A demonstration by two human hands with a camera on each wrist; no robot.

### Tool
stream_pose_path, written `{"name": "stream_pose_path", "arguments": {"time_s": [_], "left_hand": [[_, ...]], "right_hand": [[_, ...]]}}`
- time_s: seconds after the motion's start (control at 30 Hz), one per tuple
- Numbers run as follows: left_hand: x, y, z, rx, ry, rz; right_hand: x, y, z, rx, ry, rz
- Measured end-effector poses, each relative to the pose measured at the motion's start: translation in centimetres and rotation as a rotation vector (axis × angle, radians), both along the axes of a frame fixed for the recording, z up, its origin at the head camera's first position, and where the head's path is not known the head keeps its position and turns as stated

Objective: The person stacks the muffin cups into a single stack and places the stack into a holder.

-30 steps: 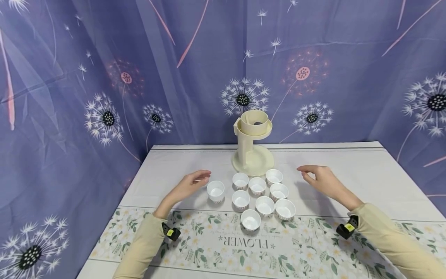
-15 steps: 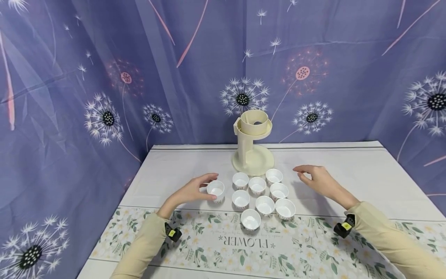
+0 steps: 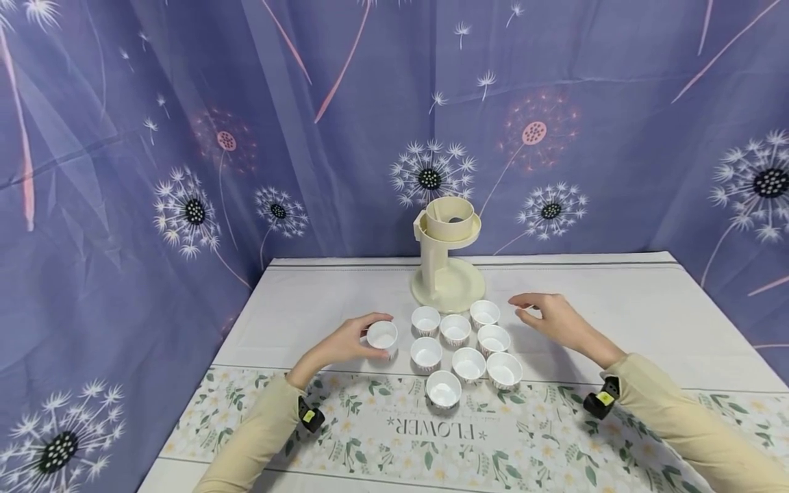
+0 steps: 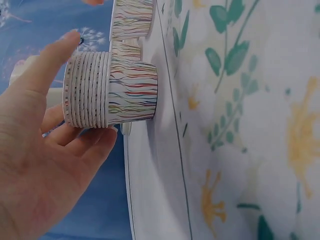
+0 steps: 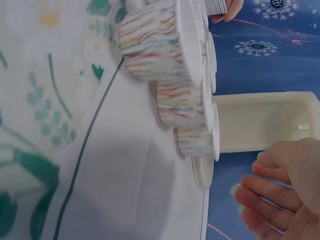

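My left hand (image 3: 345, 341) is curled round a stack of white paper cups (image 4: 132, 92) at the left of the cup group. The left wrist view shows many nested rims and wavy coloured lines on the cup's side; fingers (image 4: 92, 145) bend beneath the rims and the thumb lies along the other side. To the right of the group, my right hand (image 3: 557, 320) hovers with loosely bent fingers and holds nothing. Between the hands stand several single paper cups (image 3: 468, 364), upright with white insides.
Behind the cups stands a cream-coloured dispenser-like stand (image 3: 435, 263) with a round base and an open ring-shaped top. A white cloth with a floral band (image 3: 345, 438) covers the table. A purple dandelion-print curtain (image 3: 345, 164) hangs behind and at the left.
My left hand has moved right and its fingers have come round the cup stack. My right hand has drifted slightly left, towards the cups. The single cups have stayed in place.
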State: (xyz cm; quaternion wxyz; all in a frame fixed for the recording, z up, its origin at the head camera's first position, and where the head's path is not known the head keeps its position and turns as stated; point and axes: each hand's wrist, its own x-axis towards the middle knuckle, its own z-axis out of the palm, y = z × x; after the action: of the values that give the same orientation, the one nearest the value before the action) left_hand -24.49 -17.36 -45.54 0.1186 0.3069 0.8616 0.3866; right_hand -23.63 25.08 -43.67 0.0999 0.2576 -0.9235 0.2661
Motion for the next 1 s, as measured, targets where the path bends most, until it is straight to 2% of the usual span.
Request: {"name": "stream_pose_path", "arguments": {"time_s": [0.37,0.73,0.87,1.0], "left_hand": [[-0.2,0.1,-0.3,-0.012,0.023,0.022],[-0.3,0.2,0.2,-0.002,0.020,0.021],[-0.3,0.1,0.0,-0.001,0.007,0.013],[-0.4,0.1,-0.1,0.001,-0.008,0.010]], "right_hand": [[0.2,-1.4,0.1,-0.138,-0.116,-0.023],[-0.2,-2.7,0.4,-0.235,-0.243,-0.016],[-0.4,-3.1,0.2,-0.242,-0.252,-0.003],[-0.6,-3.5,0.2,-0.205,-0.221,0.003]]}}
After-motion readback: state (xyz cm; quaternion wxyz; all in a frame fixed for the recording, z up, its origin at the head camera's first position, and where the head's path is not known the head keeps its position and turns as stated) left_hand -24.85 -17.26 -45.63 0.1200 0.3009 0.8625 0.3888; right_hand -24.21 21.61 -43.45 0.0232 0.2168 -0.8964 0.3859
